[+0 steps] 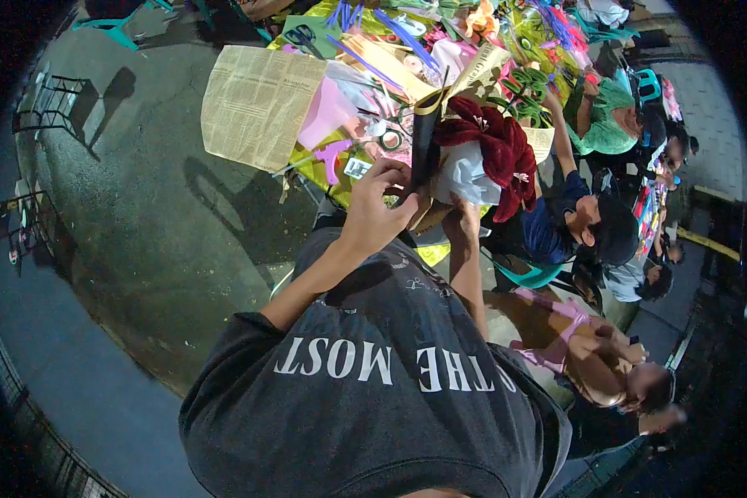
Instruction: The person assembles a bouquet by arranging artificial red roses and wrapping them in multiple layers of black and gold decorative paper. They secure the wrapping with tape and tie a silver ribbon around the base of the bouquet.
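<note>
Here's the crowded craft table (310, 172), a newsprint-patterned sheet (261, 108) sprawling across its left side, and at its near edge, in front of the chest, the dark-red flower bouquet (506, 153)! Gold-edged black wrapping paper (425, 141) stands along its left! The left hand (379, 199) pinches that low, fingers narrow; the right hand (463, 217) holds the bouquet's base, fingertips hidden; nearby lies a pink glue gun (334, 158)
</note>
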Demonstrator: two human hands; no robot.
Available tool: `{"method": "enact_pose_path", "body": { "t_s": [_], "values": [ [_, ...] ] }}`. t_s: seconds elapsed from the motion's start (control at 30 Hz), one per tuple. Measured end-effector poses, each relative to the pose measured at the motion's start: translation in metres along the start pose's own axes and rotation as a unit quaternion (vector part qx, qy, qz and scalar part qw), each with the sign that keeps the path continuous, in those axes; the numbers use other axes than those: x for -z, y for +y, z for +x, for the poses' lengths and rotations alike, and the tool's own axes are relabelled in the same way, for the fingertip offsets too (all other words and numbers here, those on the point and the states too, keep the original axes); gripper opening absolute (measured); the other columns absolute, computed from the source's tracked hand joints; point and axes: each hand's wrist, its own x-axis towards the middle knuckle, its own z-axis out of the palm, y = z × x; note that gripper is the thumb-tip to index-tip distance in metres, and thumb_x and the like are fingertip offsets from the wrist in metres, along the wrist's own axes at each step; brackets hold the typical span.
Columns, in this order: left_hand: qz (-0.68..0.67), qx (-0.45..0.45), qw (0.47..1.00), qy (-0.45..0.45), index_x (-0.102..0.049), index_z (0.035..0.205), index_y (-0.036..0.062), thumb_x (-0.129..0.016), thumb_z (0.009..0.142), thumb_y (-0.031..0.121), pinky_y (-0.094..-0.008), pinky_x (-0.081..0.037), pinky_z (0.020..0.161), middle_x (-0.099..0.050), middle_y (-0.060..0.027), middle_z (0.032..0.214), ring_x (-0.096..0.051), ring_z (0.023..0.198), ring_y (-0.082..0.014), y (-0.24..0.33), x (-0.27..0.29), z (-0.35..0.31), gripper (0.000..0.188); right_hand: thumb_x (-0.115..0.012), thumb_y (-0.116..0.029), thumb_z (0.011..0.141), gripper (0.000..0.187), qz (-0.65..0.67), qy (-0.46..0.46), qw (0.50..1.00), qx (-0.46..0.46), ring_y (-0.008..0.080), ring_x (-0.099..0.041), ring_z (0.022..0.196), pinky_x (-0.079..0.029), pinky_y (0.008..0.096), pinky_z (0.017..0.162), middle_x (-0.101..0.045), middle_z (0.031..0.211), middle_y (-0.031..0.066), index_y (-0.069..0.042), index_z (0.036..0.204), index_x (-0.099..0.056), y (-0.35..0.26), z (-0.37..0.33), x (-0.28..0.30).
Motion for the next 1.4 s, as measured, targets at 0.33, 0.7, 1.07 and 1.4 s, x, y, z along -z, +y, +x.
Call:
{"method": "enact_pose_path", "body": {
  "t_s": [0.33, 0.7, 1.07, 1.4],
  "values": [
    [0.059, -0.071, 0.996, 0.014, -0.069, 0.082, -0.0054, -0.074, 0.079, 0.011, -0.0316, -0.050, 0.075, -0.067, -0.0130, 0.088, -0.066, 0.081, -0.0225, 0.010, 0.006, -0.001, 0.017, -0.069, -0.016, 0.082, 0.048, 0.114, 0.042, 0.992, 0.023, 0.0205, -0.060, 0.104, -0.047, 0.0365, 0.091, -0.062, 0.118, 0.0079, 0.000, 0.125, -0.057, -0.021, -0.009, -0.034],
    [-0.023, 0.018, 0.999, -0.037, -0.063, 0.091, -0.0041, -0.068, 0.088, 0.011, -0.0301, -0.050, 0.071, -0.065, -0.0124, 0.081, -0.063, 0.074, -0.0174, 0.003, 0.006, 0.002, 0.016, -0.069, -0.016, 0.074, 0.047, -0.074, 0.032, 0.996, 0.046, 0.0181, -0.060, 0.101, -0.047, 0.0315, 0.088, -0.063, 0.111, 0.0054, -0.001, 0.117, -0.059, -0.035, -0.010, -0.028],
    [0.018, 0.036, 0.999, -0.012, -0.066, 0.082, -0.0032, -0.075, 0.084, 0.015, -0.0288, -0.046, 0.064, -0.067, -0.0100, 0.078, -0.061, 0.072, -0.0135, -0.008, -0.004, 0.004, 0.020, -0.077, -0.016, 0.074, 0.050, -0.008, 0.026, 0.999, 0.031, 0.0179, -0.063, 0.099, -0.051, 0.0317, 0.084, -0.063, 0.111, 0.0067, -0.002, 0.118, -0.057, -0.039, -0.014, -0.027],
    [-0.051, 0.051, 0.996, -0.043, -0.067, 0.078, -0.0066, -0.075, 0.083, 0.008, -0.0270, -0.043, 0.066, -0.062, -0.0059, 0.073, -0.057, 0.071, -0.0120, 0.006, 0.001, 0.007, 0.018, -0.074, -0.011, 0.074, 0.048, -0.056, 0.044, 0.996, 0.049, 0.0170, -0.061, 0.099, -0.050, 0.0311, 0.084, -0.063, 0.109, 0.0049, -0.002, 0.118, -0.058, -0.050, -0.018, -0.034]
  ]
}}
